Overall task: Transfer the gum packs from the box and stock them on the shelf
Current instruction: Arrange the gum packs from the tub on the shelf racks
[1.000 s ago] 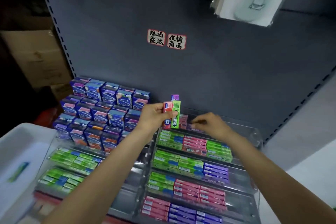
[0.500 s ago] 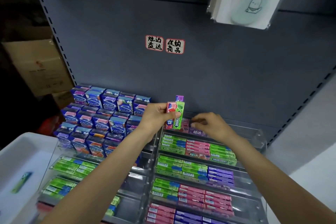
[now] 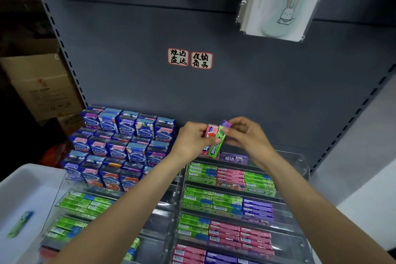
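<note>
My left hand [image 3: 192,140] grips a small bundle of upright gum packs above the top tier of the clear acrylic rack [image 3: 300,163]: a pink pack [image 3: 210,131], a green Doublemint pack [image 3: 217,143] and a purple pack [image 3: 226,123] behind them. My right hand [image 3: 246,137] pinches the upper end of the green and purple packs. A purple pack [image 3: 233,158] lies flat in the top tier under my hands. The white box [image 3: 27,186] at the lower left holds one green pack [image 3: 21,223].
Lower rack tiers hold rows of green, pink and purple packs [image 3: 229,180]. Blue boxed gum [image 3: 120,145] is stacked in steps to the left. A grey back panel with two labels [image 3: 189,57] rises behind. A bagged item [image 3: 278,0] hangs upper right. Cardboard cartons [image 3: 42,85] stand at the left.
My right hand has lifted from the top tier, where it left a purple pack, up to the bundle in my left hand. The camera has tilted, so the scene sits lower.
</note>
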A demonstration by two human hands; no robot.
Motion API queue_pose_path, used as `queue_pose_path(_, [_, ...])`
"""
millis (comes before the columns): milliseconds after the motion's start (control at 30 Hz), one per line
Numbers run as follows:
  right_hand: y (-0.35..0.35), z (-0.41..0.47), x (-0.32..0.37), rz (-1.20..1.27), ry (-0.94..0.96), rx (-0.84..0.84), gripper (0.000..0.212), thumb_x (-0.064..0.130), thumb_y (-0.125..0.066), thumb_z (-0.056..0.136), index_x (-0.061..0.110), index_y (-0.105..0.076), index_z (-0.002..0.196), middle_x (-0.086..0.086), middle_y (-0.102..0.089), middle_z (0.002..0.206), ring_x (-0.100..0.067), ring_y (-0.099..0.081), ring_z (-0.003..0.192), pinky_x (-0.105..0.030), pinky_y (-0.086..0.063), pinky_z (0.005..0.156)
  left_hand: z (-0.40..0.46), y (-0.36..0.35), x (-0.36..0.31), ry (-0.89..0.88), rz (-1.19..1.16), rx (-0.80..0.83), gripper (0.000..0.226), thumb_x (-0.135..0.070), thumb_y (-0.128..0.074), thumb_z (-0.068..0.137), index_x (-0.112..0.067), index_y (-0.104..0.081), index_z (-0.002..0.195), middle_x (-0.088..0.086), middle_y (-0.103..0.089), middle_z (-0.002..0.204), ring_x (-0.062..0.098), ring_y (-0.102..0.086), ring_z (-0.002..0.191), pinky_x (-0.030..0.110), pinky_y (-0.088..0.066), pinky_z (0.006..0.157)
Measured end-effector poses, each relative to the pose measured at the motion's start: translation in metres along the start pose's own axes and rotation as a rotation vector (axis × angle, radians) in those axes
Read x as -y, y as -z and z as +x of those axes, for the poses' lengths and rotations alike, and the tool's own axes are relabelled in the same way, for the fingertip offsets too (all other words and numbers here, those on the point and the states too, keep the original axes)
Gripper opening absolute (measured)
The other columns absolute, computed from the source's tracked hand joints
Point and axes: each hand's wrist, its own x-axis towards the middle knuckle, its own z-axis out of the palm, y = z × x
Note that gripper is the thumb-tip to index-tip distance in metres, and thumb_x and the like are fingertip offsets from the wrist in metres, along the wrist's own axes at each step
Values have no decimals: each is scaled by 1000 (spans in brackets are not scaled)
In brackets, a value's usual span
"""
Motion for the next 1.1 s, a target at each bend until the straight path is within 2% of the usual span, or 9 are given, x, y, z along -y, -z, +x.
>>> queue_pose_path(167, [-1,-2,3,-6,-11,-13,23,6,-70,79,12,-65,101,-10,-67,94,-16,-70,82,-26,-58,73,-2,-1,0,-29,51,-66,25,-13,-76,77,-11,-71,102,1,-73,91,9,-70,80,24,-56,76])
queue_pose_path(400, [17,-4,-3,56,-30,-132,6,2,-64,84,7,-63,87,-12,-68,88,-12,-69,72,-22,-58,69,3,16,10,36,-39,-103,18,-10,-73,80,-8,-69,98,4,-72,95,12,-68,83,25,-53,81])
queue_pose_path(467, [25,-5,-7,24,-33,-160,5,2,-64,84,7,-61,85,-10,-68,84,-10,-68,67,-21,-58,68,3,22,15,21,27,-81,15,-11,-73,80,-7,-68,94,7,-72,95,13,-67,79,23,-54,77])
queue_pose_path(600, [34,-5,-15,13,-41,-197,9,0,-63,84,8,-59,83,-8,-66,80,-11,-66,66,-21,-57,70,6,29,22,-49,308,-22,21,-21,-74,80,-3,-64,82,15,-67,77,30,-61,70,40,-49,68])
queue_pose_path(700, [37,-2,-22,22,-54,-209,10,-5,-60,85,5,-58,86,-10,-63,80,-16,-65,68,-23,-58,69,7,28,18,-79,381,-24,27,-23,-73,81,-9,-55,67,7,-51,59,17,-41,56,30,-32,58])
queue_pose_path(800, [39,-1,-29,-89,-48,-217,14,-8,-58,86,1,-60,97,-13,-63,87,-19,-64,76,-18,-57,68,6,24,18,-100,382,-33,35,-22,-73,81,-20,-46,58,-6,-42,53,9,-35,50,24,-28,52])
queue_pose_path(900, [44,1,-34,-298,-23,-226,14,-5,-61,85,5,-64,95,-13,-65,92,-21,-63,87,-22,-56,72,5,20,20,-102,349,-23,24,-20,-73,81,-21,-54,66,-13,-49,56,1,-43,49,12,-29,50])
queue_pose_path(1000, [48,2,-41,-562,18,-211,12,1,-65,84,9,-67,92,-7,-67,89,-19,-63,86,-31,-54,81,3,18,22,-108,340,-17,12,-20,-72,81,-15,-62,77,-15,-54,61,-2,-48,53,9,-35,53])
queue_pose_path(1100, [48,3,-49,-752,49,-145,13,3,-64,85,9,-68,96,-6,-68,93,-15,-61,86,-26,-51,77,2,17,21,-88,312,-17,23,-21,-73,80,-7,-70,98,-1,-70,86,10,-64,77,24,-52,72])
